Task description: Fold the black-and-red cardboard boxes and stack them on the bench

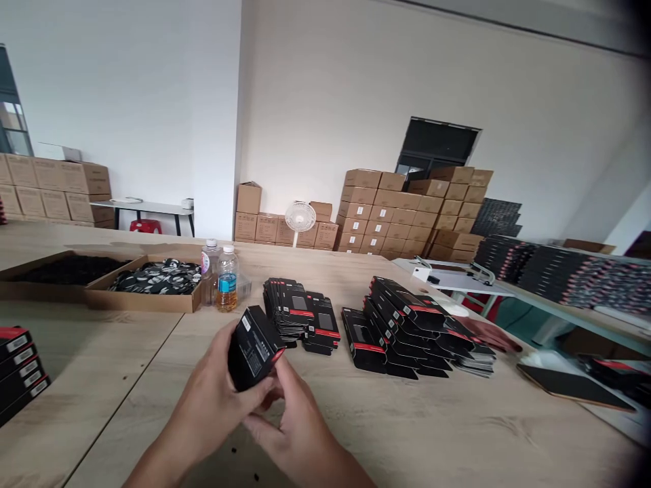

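Here's a black rectangular cardboard box (253, 348) with a red edge, up off the table, gripped in the left hand (213, 404), fingers wrapped round it, while the right hand (298, 417) pinches its lower corner! Just beyond sit loose stacks of black-and-red boxes (401, 325) on the light wooden table (432, 420), a clear plastic bottle of amber liquid (227, 281) behind them.

Black box (253, 349): lower end hidden by left hand (213, 400) and right hand (298, 423); label print too small to read. At 9 o'clock, stacked boxes (17, 369) cut off by frame edge. At 10 o'clock, dark items (66, 270) in tray unidentifiable. At 3 o'clock, boxed rows (574, 278) cut off.
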The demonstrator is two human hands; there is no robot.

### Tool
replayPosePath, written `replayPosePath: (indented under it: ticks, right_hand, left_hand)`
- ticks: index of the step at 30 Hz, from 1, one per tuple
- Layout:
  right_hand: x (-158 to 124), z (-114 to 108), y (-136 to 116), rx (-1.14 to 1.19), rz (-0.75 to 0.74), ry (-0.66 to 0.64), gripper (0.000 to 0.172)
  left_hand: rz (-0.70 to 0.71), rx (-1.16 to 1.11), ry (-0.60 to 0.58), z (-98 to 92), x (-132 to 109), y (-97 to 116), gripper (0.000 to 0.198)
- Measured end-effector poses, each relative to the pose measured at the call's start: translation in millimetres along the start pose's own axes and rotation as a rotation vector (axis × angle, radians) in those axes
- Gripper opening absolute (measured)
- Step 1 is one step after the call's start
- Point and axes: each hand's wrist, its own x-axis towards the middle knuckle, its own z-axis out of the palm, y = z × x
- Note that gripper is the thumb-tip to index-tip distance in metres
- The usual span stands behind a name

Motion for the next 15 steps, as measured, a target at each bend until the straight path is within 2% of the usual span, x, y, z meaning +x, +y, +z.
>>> replayPosePath:
  ticks: [3, 5, 8, 11, 15]
  right_hand:
    - [4, -14, -3, 0.149, 0.043, -0.025, 0.036]
    - [7, -19, -2, 0.232, 0.044, 0.031, 0.039]
    - [7, -19, -1, 0.199, 0.022, 0.078, 0.045]
    - [6, -18, -3, 0.153, 0.053, 0.073, 0.04]
    - [9, -23, -4, 0.193, 0.103, 0.056, 0.034]
  left_hand:
    - [0.155, 0.144, 0.033, -9.5, 3, -6, 0.067]
    - [0.253, 0.253, 0.001, -12.0, 4, -9, 0.064]
    - [0.355, 0.33, -0.1, -8.2, 2, -8, 0.068]
    - [0.358, 0.343, -0.147, -2.7, 1, -8, 0.068]
    - [0.296, 0.3, -0.135, -0.8, 0, -12, 0.06]
